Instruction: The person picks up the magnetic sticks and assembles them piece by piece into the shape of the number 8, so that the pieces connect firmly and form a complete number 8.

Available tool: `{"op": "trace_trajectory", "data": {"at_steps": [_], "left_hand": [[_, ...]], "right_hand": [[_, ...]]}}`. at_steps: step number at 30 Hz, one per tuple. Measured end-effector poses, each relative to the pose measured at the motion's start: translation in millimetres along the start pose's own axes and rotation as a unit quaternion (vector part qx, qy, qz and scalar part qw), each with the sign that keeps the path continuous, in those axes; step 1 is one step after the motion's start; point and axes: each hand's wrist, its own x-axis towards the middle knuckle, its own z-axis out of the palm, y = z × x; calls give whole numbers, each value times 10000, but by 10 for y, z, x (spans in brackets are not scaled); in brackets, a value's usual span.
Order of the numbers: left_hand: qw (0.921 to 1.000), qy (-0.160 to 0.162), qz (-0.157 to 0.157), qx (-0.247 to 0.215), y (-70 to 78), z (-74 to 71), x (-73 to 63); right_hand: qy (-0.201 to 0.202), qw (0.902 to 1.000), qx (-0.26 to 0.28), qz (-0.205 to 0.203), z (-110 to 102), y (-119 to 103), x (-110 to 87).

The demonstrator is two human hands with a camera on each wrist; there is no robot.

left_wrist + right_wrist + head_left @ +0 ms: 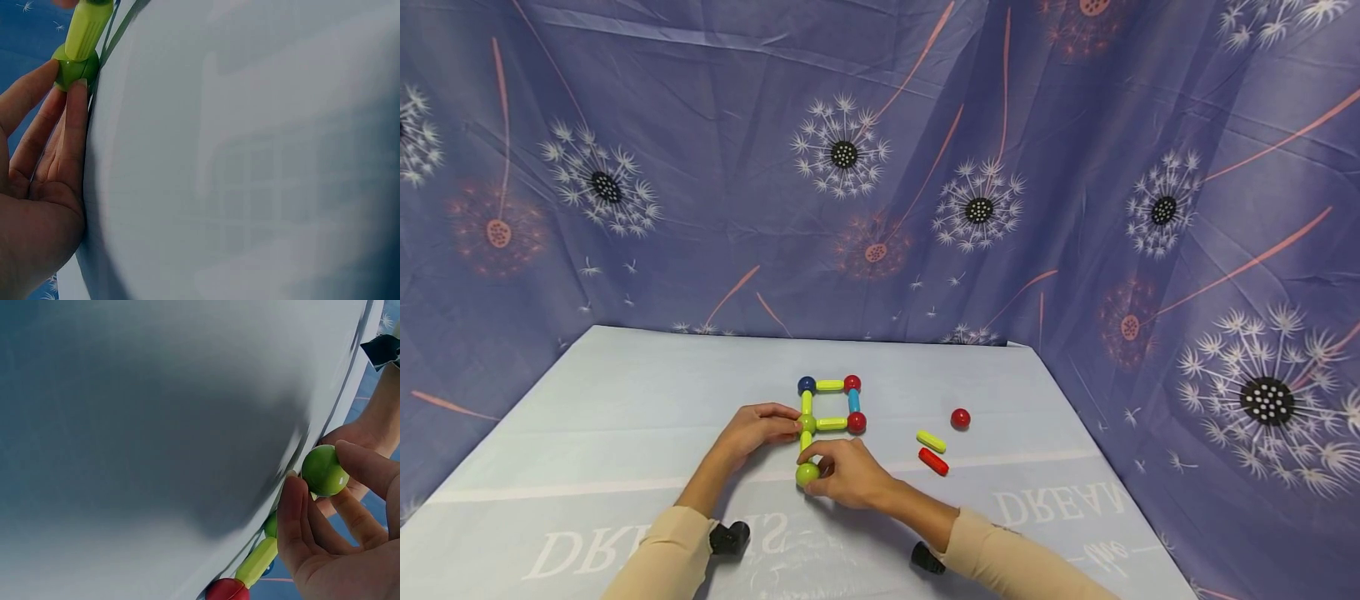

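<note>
A square of magnetic rods and balls lies on the table, with a blue ball [807,384], two red balls [857,422] and a green corner ball [807,423]. Yellow-green rods [830,386] and one light blue rod [853,401] join them. From the green corner another yellow-green rod [806,440] runs toward the person, ending at a second green ball [807,475]. My left hand [760,432] pinches the corner ball between thumb and fingertips. Fingers and thumb of my right hand [852,475] grip the near green ball, which the right wrist view shows closely.
To the right lie a loose yellow-green rod [931,441], a red rod [934,461] and a red ball [960,418]. A pale cloth with printed lettering covers the table [625,400]. Behind hangs a blue dandelion-print curtain [730,167].
</note>
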Motion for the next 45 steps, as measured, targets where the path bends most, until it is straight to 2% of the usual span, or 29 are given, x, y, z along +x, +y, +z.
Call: {"op": "trace_trajectory", "data": {"at_steps": [7, 17, 31, 45], "left_hand": [[10000, -3, 10, -23, 7, -2, -2], [10000, 19, -42, 5, 10, 9, -8], [10000, 13, -19, -5, 4, 13, 8], [10000, -7, 19, -42, 8, 8, -5]], "right_hand": [[-4, 9999, -81, 108, 9, 11, 14], [-31, 9996, -267, 57, 40, 40, 29], [90, 9996, -244, -68, 73, 41, 37], [-47, 9998, -190, -63, 38, 29, 42]]}}
